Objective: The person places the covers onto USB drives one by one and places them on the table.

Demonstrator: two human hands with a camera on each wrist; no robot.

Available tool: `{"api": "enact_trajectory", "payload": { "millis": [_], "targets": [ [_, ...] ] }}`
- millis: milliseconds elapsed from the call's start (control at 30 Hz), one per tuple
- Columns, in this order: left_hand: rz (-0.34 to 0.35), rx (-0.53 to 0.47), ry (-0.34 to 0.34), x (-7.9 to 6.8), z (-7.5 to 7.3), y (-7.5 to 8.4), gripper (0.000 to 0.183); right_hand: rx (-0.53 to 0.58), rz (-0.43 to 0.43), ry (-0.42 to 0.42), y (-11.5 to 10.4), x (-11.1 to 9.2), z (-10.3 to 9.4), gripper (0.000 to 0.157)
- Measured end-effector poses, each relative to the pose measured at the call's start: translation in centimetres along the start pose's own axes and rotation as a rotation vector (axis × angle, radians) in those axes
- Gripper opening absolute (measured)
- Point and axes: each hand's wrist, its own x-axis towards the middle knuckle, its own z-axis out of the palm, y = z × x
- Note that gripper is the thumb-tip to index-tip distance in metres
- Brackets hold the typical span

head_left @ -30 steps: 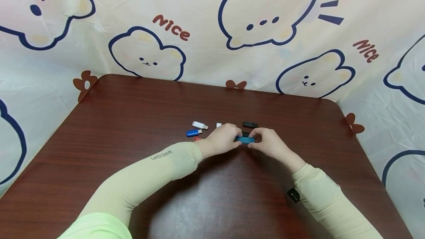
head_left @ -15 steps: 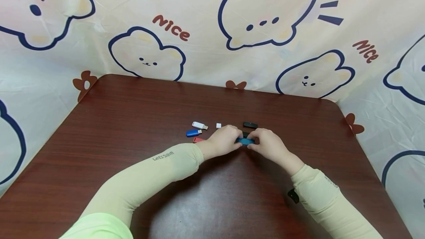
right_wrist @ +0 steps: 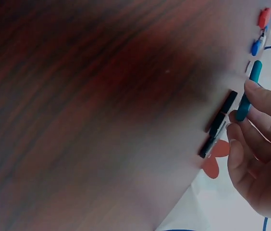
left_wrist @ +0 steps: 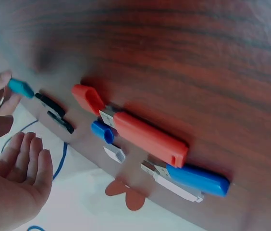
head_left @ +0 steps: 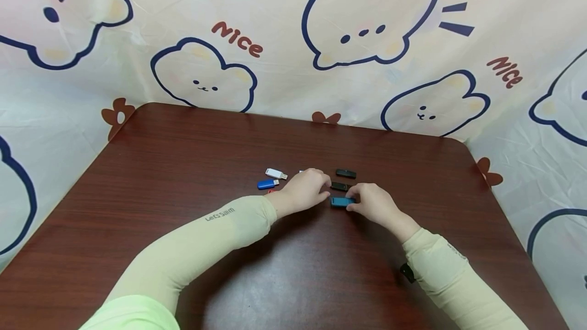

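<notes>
Head view — the right hand [head_left: 373,202] pinches a teal stick [head_left: 339,202] — the left hand [head_left: 304,192], thumb and fingers apart, near it.

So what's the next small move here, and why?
I'd probably have the right hand lay the teal USB stick flat on the table: only that hand pinches it, by one end, the left hand holds nothing, and no bare metal plug shows on the stick.

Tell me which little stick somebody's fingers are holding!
The teal stick, pinched by the right hand. It's the only one held; the red stick, blue stick, white stick and black ones lie on the table.
</notes>
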Motion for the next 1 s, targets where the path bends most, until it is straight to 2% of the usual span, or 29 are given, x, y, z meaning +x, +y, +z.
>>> {"api": "enact_trajectory", "payload": {
  "millis": [167, 300, 700, 1000],
  "targets": [
    [-0.014, -0.004, 0.02, -0.2, -0.3, -0.3, 0.018, -0.031, 0.015, -0.033, 0.3, 0.1, 0.3, 0.02],
    [-0.017, -0.012, 0.011, -0.3, -0.2, -0.4, 0.019, -0.052, 0.019, -0.046, 0.4, 0.2, 0.5, 0.021],
    [-0.015, -0.027, 0.006, -0.5, -0.2, -0.4, 0.018, -0.05, 0.038, -0.057, 0.3, 0.3, 0.2, 0.019],
    [-0.046, -0.059, 0.064, -0.8, -1.0, -1.3, 0.019, -0.036, 0.05, -0.075, 0.3, 0.4, 0.3, 0.019]
  ]
}}
